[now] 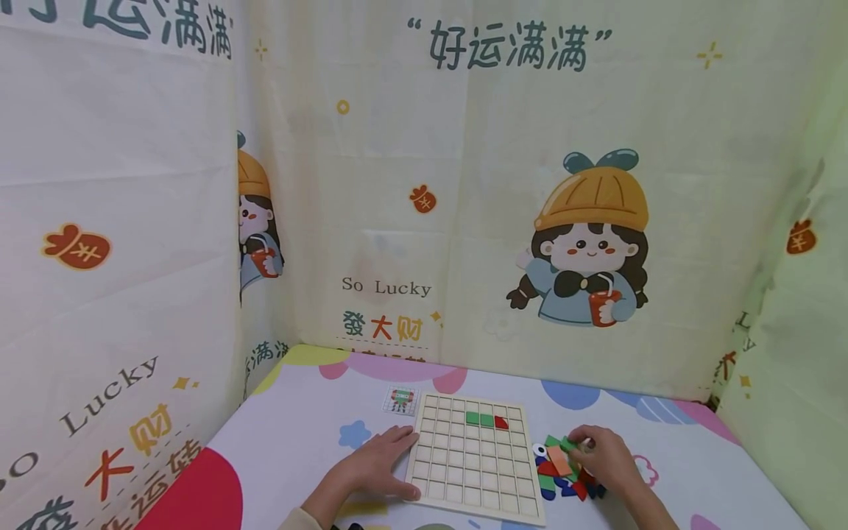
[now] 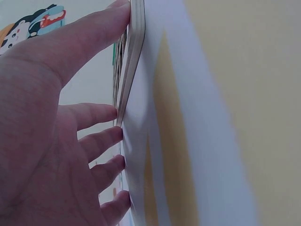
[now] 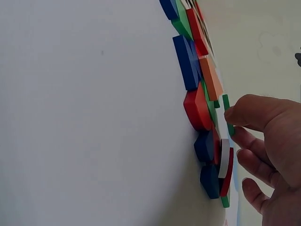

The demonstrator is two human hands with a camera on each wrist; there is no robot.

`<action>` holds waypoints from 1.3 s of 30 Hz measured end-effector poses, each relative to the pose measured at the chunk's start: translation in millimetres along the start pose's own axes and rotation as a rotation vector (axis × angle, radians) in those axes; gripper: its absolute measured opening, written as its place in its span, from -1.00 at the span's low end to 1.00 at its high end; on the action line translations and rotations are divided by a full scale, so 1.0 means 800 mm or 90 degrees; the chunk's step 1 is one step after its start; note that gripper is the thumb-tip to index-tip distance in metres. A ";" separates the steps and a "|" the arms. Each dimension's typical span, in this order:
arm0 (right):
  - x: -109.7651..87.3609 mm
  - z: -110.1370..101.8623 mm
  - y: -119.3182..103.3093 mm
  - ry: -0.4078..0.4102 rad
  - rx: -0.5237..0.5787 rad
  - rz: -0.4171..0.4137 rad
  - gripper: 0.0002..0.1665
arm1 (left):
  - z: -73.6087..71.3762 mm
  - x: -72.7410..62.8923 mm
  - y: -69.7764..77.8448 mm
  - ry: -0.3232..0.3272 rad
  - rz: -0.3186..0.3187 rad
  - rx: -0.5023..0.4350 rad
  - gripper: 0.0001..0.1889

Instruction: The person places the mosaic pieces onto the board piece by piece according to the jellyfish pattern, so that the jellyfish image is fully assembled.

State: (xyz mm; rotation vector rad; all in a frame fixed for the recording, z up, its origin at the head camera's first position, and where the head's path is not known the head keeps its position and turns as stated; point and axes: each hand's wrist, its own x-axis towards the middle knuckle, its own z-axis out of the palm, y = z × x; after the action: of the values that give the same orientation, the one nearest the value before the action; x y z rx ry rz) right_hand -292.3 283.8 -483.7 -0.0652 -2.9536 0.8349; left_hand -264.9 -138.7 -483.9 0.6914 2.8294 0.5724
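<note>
Splayed left fingers (image 2: 99, 143) at the edge of a pale board (image 2: 135, 42)

Head view: above, behind fingers (image 1: 397, 434), forward-down. Wrist views: close, facing fingertips (image 2: 113, 167). Shared with head: left, board (image 1: 475, 458); right, pieces (image 1: 559, 461).

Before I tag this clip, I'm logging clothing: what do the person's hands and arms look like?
The left hand and right hand are bare, without gloves. A pale beige sleeve covers part of the left forearm; the right forearm shows none in view.
</note>
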 end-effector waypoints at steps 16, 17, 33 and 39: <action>0.004 0.014 -0.037 0.024 0.029 -0.058 -0.85 | -0.003 -0.002 0.003 0.011 0.010 0.014 -0.01; 0.005 0.015 -0.039 0.025 0.030 -0.061 -0.85 | -0.002 -0.001 0.003 0.010 0.008 0.012 -0.01; 0.023 0.050 -0.079 0.022 0.078 -0.081 -0.86 | -0.001 -0.002 0.004 0.010 0.005 0.010 0.00; 0.026 0.064 -0.094 0.027 0.090 -0.107 -0.89 | 0.000 -0.001 0.004 0.005 -0.002 0.006 0.00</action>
State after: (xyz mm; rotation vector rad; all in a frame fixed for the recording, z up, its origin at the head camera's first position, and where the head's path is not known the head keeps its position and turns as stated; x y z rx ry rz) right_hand -318.5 194.2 -486.2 0.1689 -2.8031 0.9992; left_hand -262.6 -136.7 -482.4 0.6888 2.8423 0.5627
